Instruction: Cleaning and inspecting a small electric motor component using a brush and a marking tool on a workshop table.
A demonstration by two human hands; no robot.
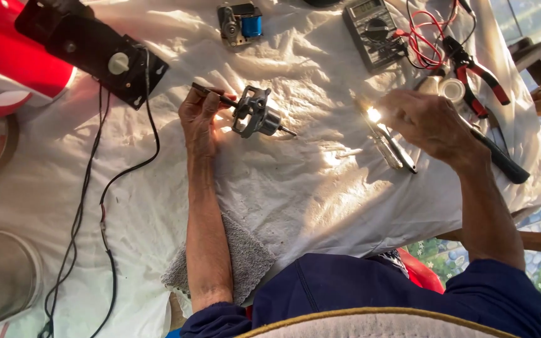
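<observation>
Meter screen (365, 7): small pale grey rectangle, sitting atop the dark multimeter (376, 31), far table edge, centre-right.

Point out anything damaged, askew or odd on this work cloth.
The black cable at left shows a reddish, bare-looking patch midway, possibly worn insulation. The white cloth is heavily wrinkled. Otherwise nothing looks spilled or broken.

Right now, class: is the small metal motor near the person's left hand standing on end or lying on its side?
Lying on its side: the motor rests on the white cloth, its thin shaft pointing sideways along the cloth.
</observation>
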